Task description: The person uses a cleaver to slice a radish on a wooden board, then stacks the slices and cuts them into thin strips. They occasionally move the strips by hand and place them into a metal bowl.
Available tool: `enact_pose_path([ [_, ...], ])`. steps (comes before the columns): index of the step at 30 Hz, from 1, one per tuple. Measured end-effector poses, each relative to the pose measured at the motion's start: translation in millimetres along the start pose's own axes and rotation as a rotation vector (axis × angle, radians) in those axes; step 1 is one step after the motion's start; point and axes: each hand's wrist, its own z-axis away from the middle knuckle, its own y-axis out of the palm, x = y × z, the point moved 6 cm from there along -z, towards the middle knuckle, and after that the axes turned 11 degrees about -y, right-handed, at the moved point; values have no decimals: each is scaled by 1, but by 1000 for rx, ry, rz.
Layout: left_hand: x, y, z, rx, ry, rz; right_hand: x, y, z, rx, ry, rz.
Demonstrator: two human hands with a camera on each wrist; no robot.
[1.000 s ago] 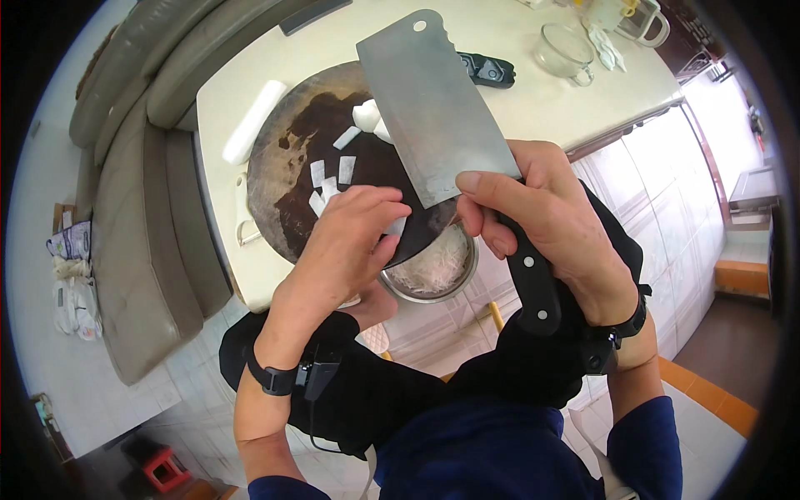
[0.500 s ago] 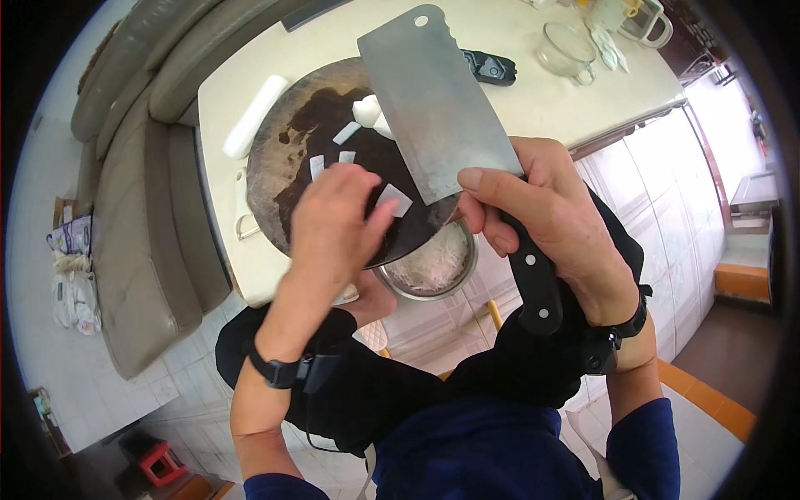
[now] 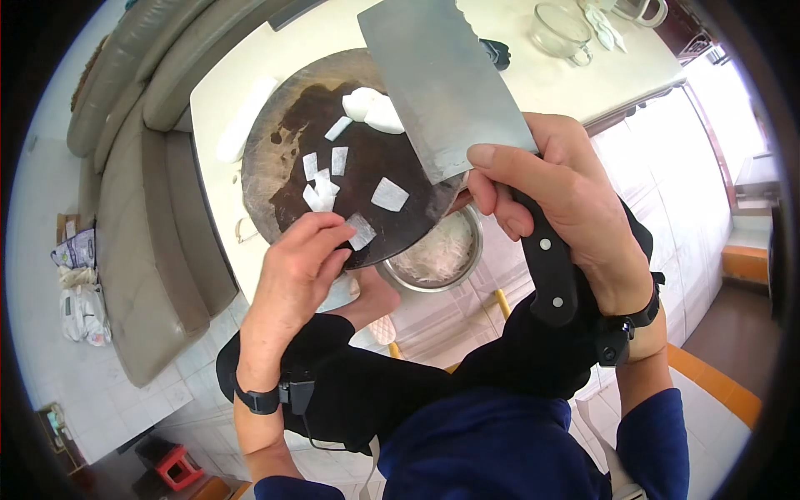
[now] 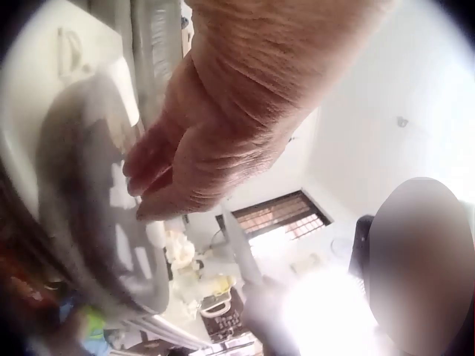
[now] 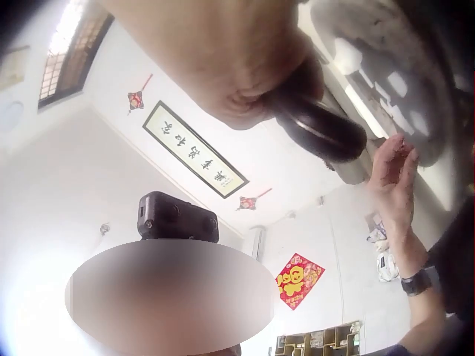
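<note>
Close at the near rim of the round cutting board (image 3: 283, 158): left hand (image 3: 292, 275), fingers straight and loosely together, fingertips (image 3: 337, 237) touching one white slice (image 3: 362, 231) at the board's edge. Not pinching it, only resting against it, grip relaxed and flat. Just past that edge and lower, toward the right of the slice: metal bowl (image 3: 433, 254) with pale shreds inside, partly tucked under the board's overhang. Short way from slice to bowl, along the rim, to the right of the fingertips.

Further up the board, well clear of the fingers: more white slices (image 3: 321, 179), one larger piece (image 3: 389, 194) near the middle, and an uncut white chunk (image 3: 371, 108) at the far side, beside the blade.

Right hand (image 3: 567, 200) wrapped fully round the black handle (image 3: 546, 271) of a cleaver (image 3: 442, 83), thumb laid along the blade's heel. Blade held flat-side up above the board, long axis running from the hand away toward the far side of the table (image 3: 533, 92), its heel corner over the board's rim right above the bowl. Nearer to the edge slice: left hand, by far.

Wrist views too blurred to add anything on finger positions.
</note>
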Motion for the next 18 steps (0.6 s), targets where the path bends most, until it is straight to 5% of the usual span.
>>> enact_pose_path([
  [9,-7,17,-7,-58,203,-72,-2,2,2,37,19,40],
  [18,-6,18,-14,-4,213,-4,-6,0,2,28,15,77],
])
